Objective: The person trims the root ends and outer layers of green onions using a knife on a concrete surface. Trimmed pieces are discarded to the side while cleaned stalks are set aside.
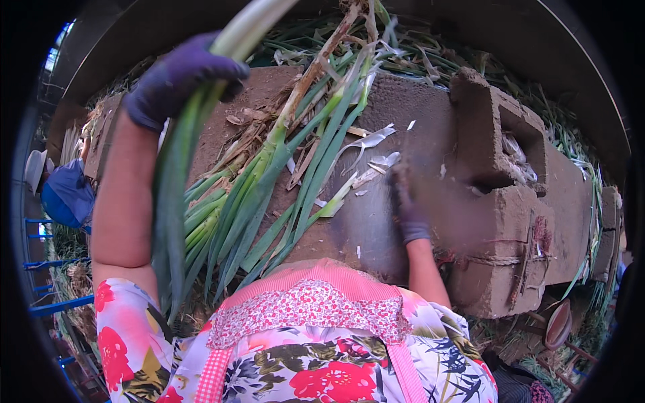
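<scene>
My left hand, in a purple glove, is raised at the upper left and grips a thick spring onion. The white shaft rises beyond the hand to the top edge, and the green leaves hang along my forearm. Below lie more spring onions, leaves towards me, one with a brown, dry outer stalk. Low over the dirty work surface is my right hand, also gloved. Motion blurs its fingers, so I cannot tell whether it holds anything. Torn pale peelings lie just left of it.
A hollow concrete block stands at the right, with crumpled plastic inside. Nearer me, another block is bound with cord. Onion leaf waste piles up behind the surface. A person in blue headwear is at the far left, by blue bars.
</scene>
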Available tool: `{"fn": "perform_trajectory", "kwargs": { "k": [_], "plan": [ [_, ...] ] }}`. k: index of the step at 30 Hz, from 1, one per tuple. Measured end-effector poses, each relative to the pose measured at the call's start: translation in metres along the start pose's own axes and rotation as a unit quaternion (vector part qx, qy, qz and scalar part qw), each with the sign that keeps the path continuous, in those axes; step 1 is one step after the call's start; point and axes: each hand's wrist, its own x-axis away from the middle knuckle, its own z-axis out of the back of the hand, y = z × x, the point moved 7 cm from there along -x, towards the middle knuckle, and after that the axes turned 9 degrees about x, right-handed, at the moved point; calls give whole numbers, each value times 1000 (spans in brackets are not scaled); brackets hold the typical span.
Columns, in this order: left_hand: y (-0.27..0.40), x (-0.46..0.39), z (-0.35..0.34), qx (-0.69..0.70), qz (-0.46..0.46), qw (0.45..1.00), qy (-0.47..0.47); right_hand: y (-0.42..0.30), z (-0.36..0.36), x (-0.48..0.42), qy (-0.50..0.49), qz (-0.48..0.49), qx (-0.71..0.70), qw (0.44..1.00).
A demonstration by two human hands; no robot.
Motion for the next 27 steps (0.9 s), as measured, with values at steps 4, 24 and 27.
{"fn": "perform_trajectory", "kwargs": {
  "k": [4,24,27],
  "plan": [
    [-126,1,5,-80,116,988,59,-1,-1,22,-17,-32,-95,995],
    [-246,38,-60,-37,122,986,106,-127,3,88,-217,203,-137,945],
    [-247,42,-62,32,117,984,130,-112,11,76,-150,75,-196,966]
  ]
}}
